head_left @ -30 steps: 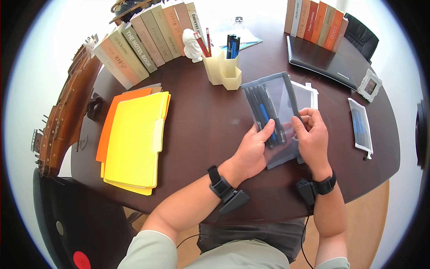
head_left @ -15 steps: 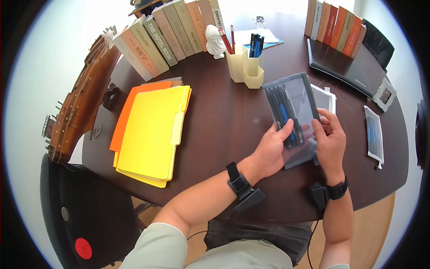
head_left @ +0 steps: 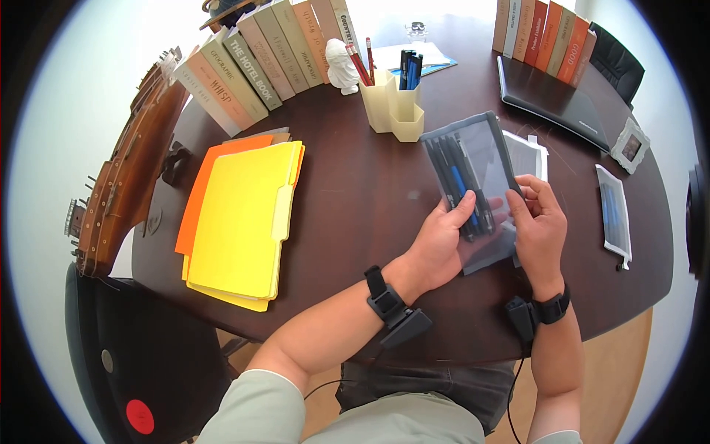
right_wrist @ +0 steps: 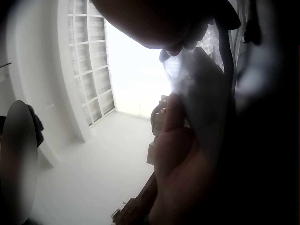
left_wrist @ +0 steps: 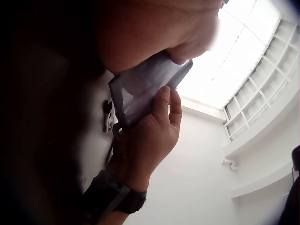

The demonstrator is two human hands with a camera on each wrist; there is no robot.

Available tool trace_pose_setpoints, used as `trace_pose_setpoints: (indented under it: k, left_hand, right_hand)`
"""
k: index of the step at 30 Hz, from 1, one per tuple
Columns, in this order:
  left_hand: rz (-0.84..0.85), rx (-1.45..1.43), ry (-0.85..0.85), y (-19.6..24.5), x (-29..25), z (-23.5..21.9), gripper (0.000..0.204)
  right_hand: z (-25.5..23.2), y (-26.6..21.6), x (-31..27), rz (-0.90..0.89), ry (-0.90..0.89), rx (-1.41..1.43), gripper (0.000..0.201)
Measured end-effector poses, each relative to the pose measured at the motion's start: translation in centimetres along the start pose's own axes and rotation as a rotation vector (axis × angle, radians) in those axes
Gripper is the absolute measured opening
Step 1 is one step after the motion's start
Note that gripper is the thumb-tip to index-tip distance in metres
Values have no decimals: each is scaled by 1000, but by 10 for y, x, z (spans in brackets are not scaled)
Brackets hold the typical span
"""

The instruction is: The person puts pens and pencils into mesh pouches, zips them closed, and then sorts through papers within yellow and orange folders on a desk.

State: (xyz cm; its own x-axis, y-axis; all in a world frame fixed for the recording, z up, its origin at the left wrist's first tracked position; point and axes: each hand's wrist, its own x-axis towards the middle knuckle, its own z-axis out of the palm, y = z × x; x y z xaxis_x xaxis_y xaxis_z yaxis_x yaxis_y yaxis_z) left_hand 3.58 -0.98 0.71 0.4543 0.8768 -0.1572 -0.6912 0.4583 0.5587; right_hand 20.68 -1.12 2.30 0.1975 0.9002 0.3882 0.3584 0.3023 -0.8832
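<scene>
A see-through pouch with dark edging point(head_left: 484, 152) is held up over the table, tilted, with several black pens point(head_left: 444, 159) and a blue one inside. My left hand point(head_left: 436, 248) grips its lower left side, thumb across the pens and fingers behind the clear sheet. On the right edge, my right hand point(head_left: 541, 233) pinches the dark border between thumb and fingers. The left wrist view shows the right hand point(left_wrist: 152, 136) at the edge of the pouch point(left_wrist: 140, 91). In the right wrist view, the left hand point(right_wrist: 178, 164) lies behind the dim pouch point(right_wrist: 206, 93).
Behind the pouch lies a white-trimmed mesh pouch point(head_left: 529, 155); another white-trimmed pouch point(head_left: 612, 207) is farther right. A pen holder point(head_left: 392, 111), a laptop point(head_left: 551, 103) and a picture frame point(head_left: 630, 146) stand beyond. Yellow folders point(head_left: 240, 222) lie left, near books point(head_left: 255, 66) and a model ship point(head_left: 126, 177).
The head view has shifted, moving the whole scene across the picture. Both hands keep their hold on the pouch, with little change in their grip.
</scene>
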Motion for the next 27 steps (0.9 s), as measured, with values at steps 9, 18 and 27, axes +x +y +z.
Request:
trace_pose_setpoints:
  k: [9, 18, 27]
  left_hand:
    - [2, 12, 17, 2, -2, 2, 33]
    - [14, 12, 33, -4, 1, -4, 36]
    - [-40, 121, 25, -1, -1, 6, 41]
  right_hand:
    - [-2, -3, 4, 147, -90, 34, 18]
    - [-9, 6, 10, -60, 12, -104, 19]
    - [-22, -22, 7, 177, -189, 246, 20]
